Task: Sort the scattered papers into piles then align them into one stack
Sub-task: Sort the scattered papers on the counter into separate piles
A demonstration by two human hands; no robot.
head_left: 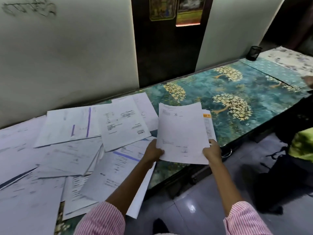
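A small sheaf of white papers (182,131) is held over the table's near edge, with a sheet bearing an orange mark (207,116) peeking out behind it on the right. My left hand (153,151) grips the sheaf's lower left edge. My right hand (212,150) pinches its lower right edge. Several loose printed sheets (71,150) lie scattered and overlapping across the left half of the table; one page (123,122) lies on top near the middle.
The table (220,92) has a teal cover with gold tree patterns and runs along a pale wall. A black mesh cup (254,53) stands at the far right by the wall. A person in dark and yellow clothing (301,143) stands at the right edge.
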